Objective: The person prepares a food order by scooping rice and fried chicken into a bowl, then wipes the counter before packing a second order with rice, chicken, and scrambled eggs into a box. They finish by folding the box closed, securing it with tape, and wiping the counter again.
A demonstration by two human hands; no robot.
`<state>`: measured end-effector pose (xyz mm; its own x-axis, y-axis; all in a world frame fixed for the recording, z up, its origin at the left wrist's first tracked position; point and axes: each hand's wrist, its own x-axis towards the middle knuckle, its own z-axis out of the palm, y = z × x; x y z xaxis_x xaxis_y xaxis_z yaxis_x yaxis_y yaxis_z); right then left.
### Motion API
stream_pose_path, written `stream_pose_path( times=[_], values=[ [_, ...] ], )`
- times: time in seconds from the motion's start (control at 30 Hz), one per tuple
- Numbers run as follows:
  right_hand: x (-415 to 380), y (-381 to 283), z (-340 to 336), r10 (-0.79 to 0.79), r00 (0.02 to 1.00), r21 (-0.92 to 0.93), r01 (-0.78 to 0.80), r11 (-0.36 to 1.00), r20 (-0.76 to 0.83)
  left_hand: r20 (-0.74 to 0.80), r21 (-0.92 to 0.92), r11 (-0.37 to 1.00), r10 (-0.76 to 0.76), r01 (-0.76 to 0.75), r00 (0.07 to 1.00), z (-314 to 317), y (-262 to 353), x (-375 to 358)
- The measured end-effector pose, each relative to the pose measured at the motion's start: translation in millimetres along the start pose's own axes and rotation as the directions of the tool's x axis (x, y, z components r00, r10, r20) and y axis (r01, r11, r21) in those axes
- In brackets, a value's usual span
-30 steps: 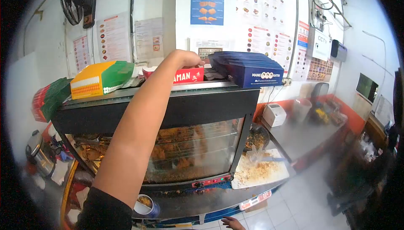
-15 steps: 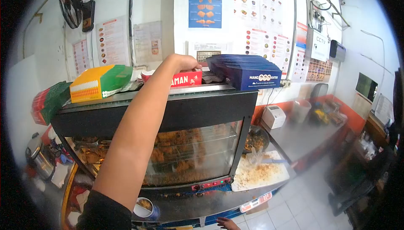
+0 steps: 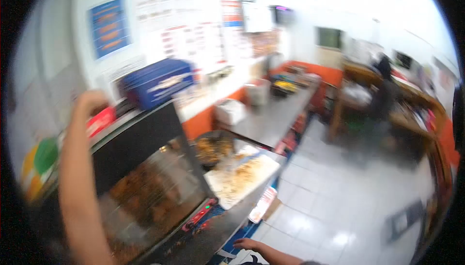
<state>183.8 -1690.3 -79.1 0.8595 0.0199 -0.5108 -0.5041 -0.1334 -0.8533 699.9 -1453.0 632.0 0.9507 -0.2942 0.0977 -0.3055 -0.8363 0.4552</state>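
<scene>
My left arm reaches up over the black-framed glass warming cabinet (image 3: pixel 140 148). My left hand (image 3: pixel 92 101) is at the red box (image 3: pixel 101 121) on top of it; its fingers are smeared by motion, so its hold is unclear. Right of the red box stands a dark blue stack of boxes (image 3: pixel 157 83). Brown food shows through the cabinet glass. Low in the view, my right hand (image 3: pixel 246 243) hangs with its fingers stretched out, holding nothing, near the counter's front edge.
Right of the cabinet are a dark pan of food (image 3: pixel 213 148) and a crumb-covered white tray (image 3: pixel 242 178). Behind stand a white printer (image 3: pixel 230 112) and a steel table (image 3: pixel 276 119). Yellow-green boxes (image 3: pixel 44 157) sit at left. A blurred person (image 3: pixel 382 93) stands at far right.
The view has swung to the right and blurred, so the cabinet and boxes now lie further left. My left hand remains at the red box. More of my right forearm shows.
</scene>
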Motion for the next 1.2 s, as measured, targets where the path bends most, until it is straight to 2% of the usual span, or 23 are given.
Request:
stream_pose_path(
  times=[0.07, 0.13, 0.17, 0.23, 0.37, 0.47, 0.57, 0.63, 0.7, 0.73, 0.8, 0.83, 0.87, 0.9, 0.93, 0.97, 1.0, 1.03, 1.07, 1.1, 1.13, 1.17, 1.2],
  values=[
    [-8.8, -11.2, -2.8, 0.017, 0.997, 0.014, -0.016, 1.000, -0.082, -0.265, 0.541, 0.841, 0.157, 0.012, 0.951, -4.7, 47.4, -39.2],
    [-9.5, -11.4, -1.5, 0.019, 1.000, 0.087, -0.019, 0.996, -0.002, -0.393, 0.629, 0.773, 0.218, 0.089, 0.893, -5.9, 54.4, -49.3],
    [-12.0, -14.0, -3.2, 0.030, 0.999, 0.018, -0.029, 0.999, -0.040, -0.383, 0.632, 0.771, 0.223, 0.079, 0.896, -7.7, 67.7, -67.0],
    [-13.3, -8.1, -7.0, 0.027, 0.999, -0.002, -0.027, 1.000, -0.042, -0.565, 0.437, 0.855, 0.018, 0.280, 0.825, -5.4, 101.9, -111.3],
    [-26.5, -8.8, -18.5, 0.059, 0.997, -0.033, -0.061, 0.998, -0.054, -0.672, 0.359, 0.907, 0.086, 0.221, 0.736, -30.0, 80.9, -81.2],
    [-28.2, -6.5, -17.1, 0.063, 0.995, -0.027, -0.065, 0.998, -0.081, -0.759, 0.378, 0.916, 0.221, 0.137, 0.612, -49.6, 74.2, -80.6],
    [-27.5, -13.5, -16.4, 0.018, 0.986, -0.093, -0.034, 0.995, -0.167, -0.807, 0.471, 0.882, 0.439, -0.017, 0.395, -59.7, 71.0, -107.4],
    [-25.6, -21.3, -10.0, -0.017, 0.989, -0.046, 0.010, 0.999, -0.147, -0.787, 0.562, 0.818, 0.575, -0.125, 0.225, -47.4, 73.1, -155.8],
    [-21.0, -27.0, -10.3, -0.076, 0.986, 0.003, 0.077, 0.997, -0.151, -0.753, 0.606, 0.760, 0.643, -0.234, 0.139, -11.3, 80.0, -231.2],
    [-27.4, -39.3, -4.1, -0.093, 0.983, 0.011, 0.096, 0.995, -0.158, -0.736, 0.603, 0.743, 0.659, -0.290, 0.156, 17.4, 86.8, -272.5],
    [-30.4, -53.0, -2.6, -0.030, 0.997, 0.086, 0.036, 0.996, -0.076, -0.740, 0.352, 0.796, 0.559, -0.493, 0.374, 77.5, 104.6, -352.9],
    [-25.6, -51.2, 4.0, -0.131, 0.983, 0.039, 0.137, 0.990, -0.127, -0.610, 0.656, 0.646, 0.758, -0.390, 0.230, 108.6, 90.8, -377.1],
    [-29.5, -57.8, 5.0, -0.232, 0.957, -0.024, 0.231, 0.973, -0.174, -0.445, 0.636, 0.480, 0.868, -0.604, 0.222, 139.2, 100.6, -405.3],
    [-35.3, -64.3, 8.3, -0.294, 0.911, 0.121, 0.339, 0.933, -0.289, -0.127, 0.566, 0.383, 0.915, -0.730, 0.382, 161.0, 108.8, -438.5],
    [-63.9, -99.1, 17.3, -0.336, 0.851, 0.248, 0.455, 0.855, -0.404, -0.093, 0.371, 0.394, 0.917, -0.841, 0.388, 191.9, 103.2, -461.4],
    [-107.9, -142.2, 23.8, -0.397, 0.707, 0.308, 0.647, 0.697, -0.586, 0.123, 0.222, 0.250, 0.951, -0.942, 0.282, 217.7, 85.5, -470.3],
    [-97.7, -108.6, 34.1, -0.237, 0.712, 0.198, 0.470, 0.860, -0.660, -0.017, -0.024, 0.275, 0.961, -0.961, 0.275, 226.2, 98.7, -493.2],
    [-116.1, -117.4, 35.7, -0.543, 0.383, -0.341, 0.479, 0.809, -0.747, -0.082, -0.143, 0.330, 0.936, -0.933, 0.343, 248.0, 90.0, -501.4],
    [-136.6, -126.3, 40.5, -0.812, 0.057, -0.777, 0.259, 0.574, -0.580, -0.135, -0.270, 0.364, 0.902, -0.891, 0.409, 277.9, 80.1, -505.2],
    [-152.3, -133.9, 42.8, -0.660, 0.114, -0.500, 0.562, 0.659, -0.742, -0.152, -0.395, 0.398, 0.860, -0.828, 0.487, 297.8, 74.0, -503.1],
    [-169.3, -147.3, 46.8, -0.485, 0.234, -0.139, 0.776, 0.616, -0.843, -0.149, -0.516, 0.421, 0.813, -0.746, 0.562, 313.8, 61.5, -500.2],
    [-198.4, -197.9, 37.7, -0.295, 0.341, 0.291, 0.935, 0.202, -0.892, 0.185, -0.560, 0.640, 0.715, -0.526, 0.674, 330.9, 25.0, -499.5],
    [-208.1, -209.5, 28.1, -0.284, 0.335, 0.285, 0.936, 0.206, -0.898, 0.193, -0.566, 0.636, 0.721, -0.525, 0.665, 338.8, 10.1, -505.5]
  ],
)
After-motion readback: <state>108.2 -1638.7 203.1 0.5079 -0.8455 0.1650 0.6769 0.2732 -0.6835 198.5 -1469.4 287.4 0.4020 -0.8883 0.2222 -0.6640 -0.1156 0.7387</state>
